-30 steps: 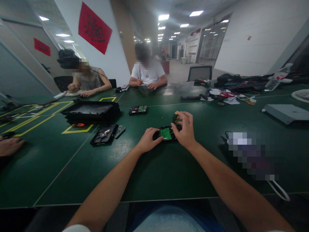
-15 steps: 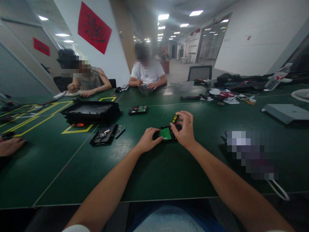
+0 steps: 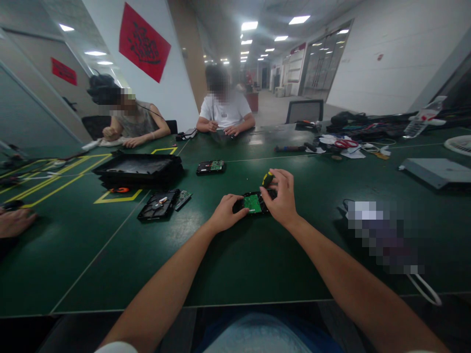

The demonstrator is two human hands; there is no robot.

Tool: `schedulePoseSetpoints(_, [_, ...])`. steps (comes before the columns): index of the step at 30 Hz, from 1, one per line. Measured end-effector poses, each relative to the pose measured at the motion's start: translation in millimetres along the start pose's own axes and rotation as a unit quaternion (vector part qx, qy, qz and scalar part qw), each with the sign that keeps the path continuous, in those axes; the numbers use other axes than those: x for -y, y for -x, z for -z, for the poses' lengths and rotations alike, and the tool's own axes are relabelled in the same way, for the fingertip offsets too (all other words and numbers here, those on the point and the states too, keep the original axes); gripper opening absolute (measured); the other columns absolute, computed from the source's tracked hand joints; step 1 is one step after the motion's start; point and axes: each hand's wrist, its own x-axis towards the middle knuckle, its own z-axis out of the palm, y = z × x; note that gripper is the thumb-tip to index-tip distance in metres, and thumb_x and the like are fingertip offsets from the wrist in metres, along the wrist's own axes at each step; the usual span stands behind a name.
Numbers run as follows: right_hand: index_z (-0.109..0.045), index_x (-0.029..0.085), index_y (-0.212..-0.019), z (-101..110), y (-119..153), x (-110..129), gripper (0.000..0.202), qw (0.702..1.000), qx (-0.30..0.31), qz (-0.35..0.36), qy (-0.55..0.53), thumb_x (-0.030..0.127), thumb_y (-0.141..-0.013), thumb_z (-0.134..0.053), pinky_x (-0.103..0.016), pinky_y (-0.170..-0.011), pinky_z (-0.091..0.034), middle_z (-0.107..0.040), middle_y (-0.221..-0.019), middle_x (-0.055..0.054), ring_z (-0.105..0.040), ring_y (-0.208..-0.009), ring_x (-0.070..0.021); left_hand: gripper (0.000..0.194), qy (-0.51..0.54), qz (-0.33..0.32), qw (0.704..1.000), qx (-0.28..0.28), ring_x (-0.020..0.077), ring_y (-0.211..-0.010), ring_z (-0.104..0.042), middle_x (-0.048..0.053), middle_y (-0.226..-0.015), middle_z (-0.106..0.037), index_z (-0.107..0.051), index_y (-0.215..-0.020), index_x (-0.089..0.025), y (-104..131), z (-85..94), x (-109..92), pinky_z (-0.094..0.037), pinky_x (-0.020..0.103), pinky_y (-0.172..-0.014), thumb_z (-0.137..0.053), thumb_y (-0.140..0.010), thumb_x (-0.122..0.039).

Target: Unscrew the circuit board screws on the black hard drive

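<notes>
A black hard drive with a green circuit board (image 3: 252, 203) lies on the green table in front of me. My left hand (image 3: 228, 214) grips its left end, thumb along the near edge and fingers at the far side. Over the drive's right end, my right hand (image 3: 282, 197) pinches a small yellow and black screwdriver (image 3: 268, 178) by its handle. The handle leans a little, and its tip is hidden behind my fingers. Off to the left sit an opened drive case (image 3: 158, 205) and a loose circuit board (image 3: 183, 200).
Another hard drive (image 3: 210, 167) lies farther back, beside a stacked black tray (image 3: 140, 166). Two people sit across the table; another person's hand (image 3: 16, 223) rests at the left edge. A grey box (image 3: 437, 172), red-handled scissors (image 3: 346, 143) and a blurred item (image 3: 382, 240) are on the right.
The screwdriver handle has turned slightly between my right fingers. My left hand and the drive have stayed in place.
</notes>
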Motion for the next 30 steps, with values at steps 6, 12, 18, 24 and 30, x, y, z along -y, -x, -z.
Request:
schedulePoseSetpoints(6, [-0.04, 0.032, -0.152, 0.1, -0.4, 1.3, 0.061, 1.0, 0.003, 0.01, -0.006, 0.019, -0.096, -0.059, -0.048, -0.094, -0.068, -0.038, -0.149, -0.013, -0.06, -0.123, -0.0273, 0.05, -0.007, 0.0, 1.0, 0.0, 0.0309, -0.121, -0.06, 0.012, -0.124, -0.067, -0.063, -0.134, -0.021, -0.7, 0.3, -0.8, -0.049, 0.05, -0.109, -0.071, -0.093, -0.047])
schedulePoseSetpoints(12, [-0.042, 0.031, -0.148, -0.8, -0.2, -1.6, 0.061, 1.0, -0.006, 0.0, 0.005, 0.023, -0.093, -0.066, -0.048, -0.089, -0.069, -0.04, -0.146, -0.014, -0.064, -0.117, -0.0272, 0.049, -0.003, -0.004, 1.0, -0.005, 0.0305, -0.121, -0.06, 0.012, -0.124, -0.068, -0.064, -0.133, -0.02, -0.1, -0.8, 0.0, -0.048, 0.049, -0.11, -0.071, -0.093, -0.047])
schedulePoseSetpoints(18, [-0.041, 0.031, -0.148, 0.5, -0.9, 1.8, 0.061, 1.0, -0.006, 0.008, 0.012, 0.02, -0.092, -0.064, -0.049, -0.089, -0.069, -0.04, -0.145, -0.014, -0.061, -0.122, -0.0291, 0.047, -0.002, -0.005, 1.0, -0.003, 0.0303, -0.121, -0.06, 0.012, -0.124, -0.067, -0.064, -0.132, -0.021, -0.5, 0.2, -0.6, -0.049, 0.049, -0.109, -0.071, -0.093, -0.047])
schedulePoseSetpoints(24, [-0.039, 0.03, -0.149, 0.3, -0.9, -1.0, 0.063, 1.0, 0.002, 0.012, 0.008, 0.02, -0.092, -0.065, -0.048, -0.091, -0.069, -0.037, -0.147, -0.015, -0.061, -0.121, -0.0275, 0.049, -0.006, -0.005, 1.0, -0.004, 0.0303, -0.121, -0.06, 0.012, -0.124, -0.067, -0.064, -0.134, -0.02, 0.0, -0.4, 0.3, -0.049, 0.049, -0.109, -0.071, -0.093, -0.047])
schedulePoseSetpoints(30, [-0.041, 0.033, -0.15, 1.3, -0.5, 1.9, 0.064, 1.0, -0.006, 0.008, 0.027, 0.023, -0.093, -0.066, -0.053, -0.093, -0.067, -0.037, -0.148, -0.014, -0.059, -0.123, -0.0303, 0.048, -0.005, -0.002, 1.0, -0.005, 0.0307, -0.122, -0.06, 0.012, -0.125, -0.067, -0.064, -0.133, -0.021, 0.0, -0.1, -1.6, -0.048, 0.049, -0.11, -0.071, -0.093, -0.046])
